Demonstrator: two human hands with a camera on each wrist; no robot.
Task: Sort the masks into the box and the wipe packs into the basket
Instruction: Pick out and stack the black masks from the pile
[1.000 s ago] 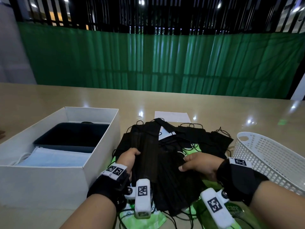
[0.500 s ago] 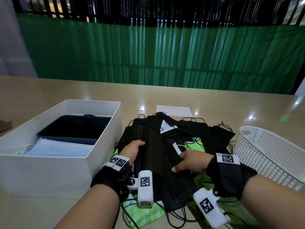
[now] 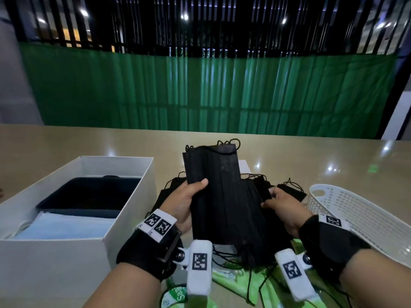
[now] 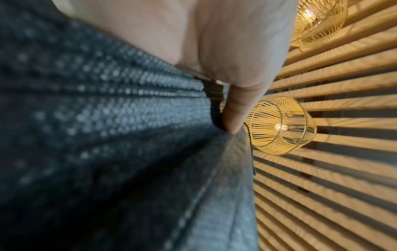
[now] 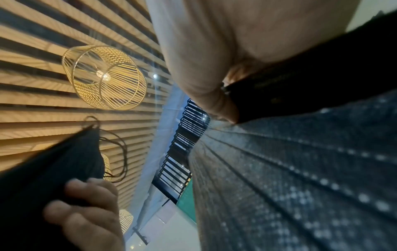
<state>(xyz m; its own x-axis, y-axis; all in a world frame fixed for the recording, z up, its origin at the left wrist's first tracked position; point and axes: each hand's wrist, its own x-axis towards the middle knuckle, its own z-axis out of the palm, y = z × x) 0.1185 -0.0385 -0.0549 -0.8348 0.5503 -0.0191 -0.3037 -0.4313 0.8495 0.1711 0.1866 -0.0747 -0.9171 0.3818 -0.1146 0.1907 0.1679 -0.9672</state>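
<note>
Both hands hold a thick stack of black masks [image 3: 224, 196] lifted above the table between box and basket. My left hand [image 3: 184, 201] grips its left edge with the thumb on top. My right hand [image 3: 281, 206] pinches the right edge. In the left wrist view the thumb presses on the black masks [image 4: 107, 135]; the right wrist view shows the black masks [image 5: 300, 169] close up. More black masks [image 3: 289, 191] lie on the table behind. Green wipe packs [image 3: 231, 276] lie under the stack near the front edge. The white box [image 3: 124, 203] stands at left, the white basket [image 3: 360, 218] at right.
Inside the box are light blue masks [image 3: 64, 225] in front and a dark tray [image 3: 89, 196] behind. A white sheet of paper [image 3: 243, 166] lies on the table beyond the pile. The tan tabletop [image 3: 111, 141] stretches back to a green curtain.
Both hands have gathered the black masks and lifted the stack up off the pile; a second ago they were pressing on the masks lying flat on the table.
</note>
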